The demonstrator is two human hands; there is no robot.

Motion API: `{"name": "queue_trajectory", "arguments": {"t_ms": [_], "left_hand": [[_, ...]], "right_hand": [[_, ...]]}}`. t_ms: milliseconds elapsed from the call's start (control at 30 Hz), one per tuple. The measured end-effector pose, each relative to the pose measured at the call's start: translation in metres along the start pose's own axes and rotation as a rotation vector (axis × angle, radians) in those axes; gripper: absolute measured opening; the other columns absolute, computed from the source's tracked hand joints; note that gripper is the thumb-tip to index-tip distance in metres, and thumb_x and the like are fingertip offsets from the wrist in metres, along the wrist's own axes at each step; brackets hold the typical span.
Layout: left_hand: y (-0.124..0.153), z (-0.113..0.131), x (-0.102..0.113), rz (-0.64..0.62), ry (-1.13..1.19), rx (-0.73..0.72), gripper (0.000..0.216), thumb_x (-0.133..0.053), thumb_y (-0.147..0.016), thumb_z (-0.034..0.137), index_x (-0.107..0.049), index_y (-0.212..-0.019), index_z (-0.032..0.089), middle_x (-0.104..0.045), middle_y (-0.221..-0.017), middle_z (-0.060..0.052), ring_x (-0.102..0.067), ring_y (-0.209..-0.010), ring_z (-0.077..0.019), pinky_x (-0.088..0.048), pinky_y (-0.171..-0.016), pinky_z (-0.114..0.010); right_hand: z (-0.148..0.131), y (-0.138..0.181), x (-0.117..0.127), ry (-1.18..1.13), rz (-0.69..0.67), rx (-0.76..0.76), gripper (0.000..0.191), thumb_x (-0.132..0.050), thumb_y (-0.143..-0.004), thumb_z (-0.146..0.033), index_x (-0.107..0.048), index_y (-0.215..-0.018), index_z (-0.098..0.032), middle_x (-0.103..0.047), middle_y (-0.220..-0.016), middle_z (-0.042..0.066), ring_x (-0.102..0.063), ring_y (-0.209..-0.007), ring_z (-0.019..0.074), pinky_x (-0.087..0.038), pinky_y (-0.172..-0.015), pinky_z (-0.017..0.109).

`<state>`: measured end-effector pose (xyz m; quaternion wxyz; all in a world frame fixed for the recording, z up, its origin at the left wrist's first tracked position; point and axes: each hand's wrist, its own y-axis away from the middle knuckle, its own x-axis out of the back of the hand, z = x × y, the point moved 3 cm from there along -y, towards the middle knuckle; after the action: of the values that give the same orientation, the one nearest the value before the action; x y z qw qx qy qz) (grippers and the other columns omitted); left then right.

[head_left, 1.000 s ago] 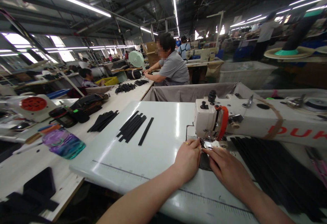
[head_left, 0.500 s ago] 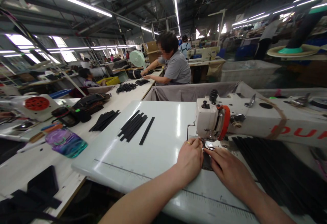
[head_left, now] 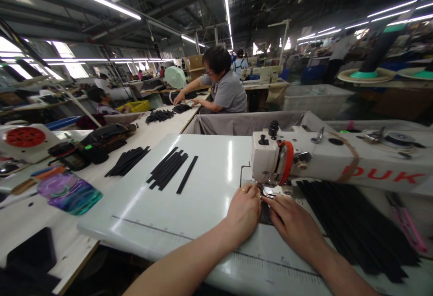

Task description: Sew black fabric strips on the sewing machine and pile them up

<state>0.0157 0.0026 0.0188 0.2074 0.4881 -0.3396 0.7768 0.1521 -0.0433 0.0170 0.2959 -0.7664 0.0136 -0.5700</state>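
Black strip (head_left: 265, 211) under both hands' fingers (head_left: 257, 192) at sewing machine (head_left: 324, 161)

Two hands (head_left: 243, 212) (head_left: 292, 226), one sewing machine (head_left: 331, 161), one lone black strip (head_left: 187, 175).

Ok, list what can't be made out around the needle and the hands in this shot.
- Needle and presser foot: head view, hidden behind the sewing machine head and the fingertips.
- Black piece being fed: mostly covered by the left hand and right hand; its shape is unclear.
- Red lettering on the machine: cut off by the strap and the frame's right side.
- Black strips under the machine arm: too dark to count.
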Motion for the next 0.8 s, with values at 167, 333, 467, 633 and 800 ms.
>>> {"name": "queue_trajectory", "arguments": {"t_ms": [167,333,467,633,800], "left_hand": [[-0.006,-0.016,0.01,0.123,0.132,0.047,0.024,-0.047,-0.087,0.01,-0.065,-0.101,0.017,-0.066,-0.111,-0.009,-0.057,-0.108,-0.0233,-0.048,-0.099,-0.041],[-0.022,-0.033,0.007,-0.002,0.106,0.015,0.016,-0.047,-0.091,0.015,-0.061,-0.094,0.02,-0.065,-0.109,-0.004,-0.051,-0.121,-0.0218,-0.035,-0.111,-0.048],[-0.022,-0.036,0.01,-0.063,0.023,0.018,0.014,-0.048,-0.096,0.027,-0.062,-0.097,0.022,-0.066,-0.113,-0.002,-0.051,-0.121,-0.0218,-0.031,-0.112,-0.051],[-0.007,-0.068,0.038,0.072,-0.18,0.341,0.024,-0.047,-0.094,0.018,-0.069,-0.085,0.017,-0.07,-0.103,-0.008,-0.06,-0.107,-0.0257,-0.041,-0.102,-0.048],[0.003,-0.066,0.053,0.243,-0.049,0.375,0.026,-0.048,-0.093,0.017,-0.07,-0.08,0.013,-0.069,-0.101,-0.012,-0.054,-0.114,-0.0299,-0.039,-0.103,-0.047]], "right_hand": [[0.011,0.01,0.015,0.084,0.061,-0.06,0.026,-0.042,-0.094,-0.02,-0.064,-0.107,-0.021,-0.065,-0.097,0.006,-0.062,-0.089,0.019,-0.051,-0.079,0.033],[0.034,0.03,0.036,0.593,0.085,-0.297,0.022,-0.043,-0.092,-0.023,-0.064,-0.091,-0.015,-0.061,-0.081,0.012,-0.055,-0.072,0.0254,-0.048,-0.066,0.041],[0.036,0.031,0.037,0.682,-0.008,-0.299,0.022,-0.043,-0.091,-0.019,-0.06,-0.077,-0.017,-0.056,-0.069,0.013,-0.054,-0.065,0.0265,-0.045,-0.06,0.039],[0.043,0.035,0.031,0.469,0.046,-0.265,0.02,-0.041,-0.092,-0.031,-0.057,-0.087,-0.018,-0.061,-0.074,0.011,-0.06,-0.068,0.0275,-0.048,-0.066,0.041],[0.044,0.044,0.035,0.125,0.04,-0.424,0.023,-0.043,-0.09,-0.042,-0.052,-0.091,-0.021,-0.06,-0.062,0.004,-0.062,-0.051,0.0226,-0.045,-0.046,0.032]]}}
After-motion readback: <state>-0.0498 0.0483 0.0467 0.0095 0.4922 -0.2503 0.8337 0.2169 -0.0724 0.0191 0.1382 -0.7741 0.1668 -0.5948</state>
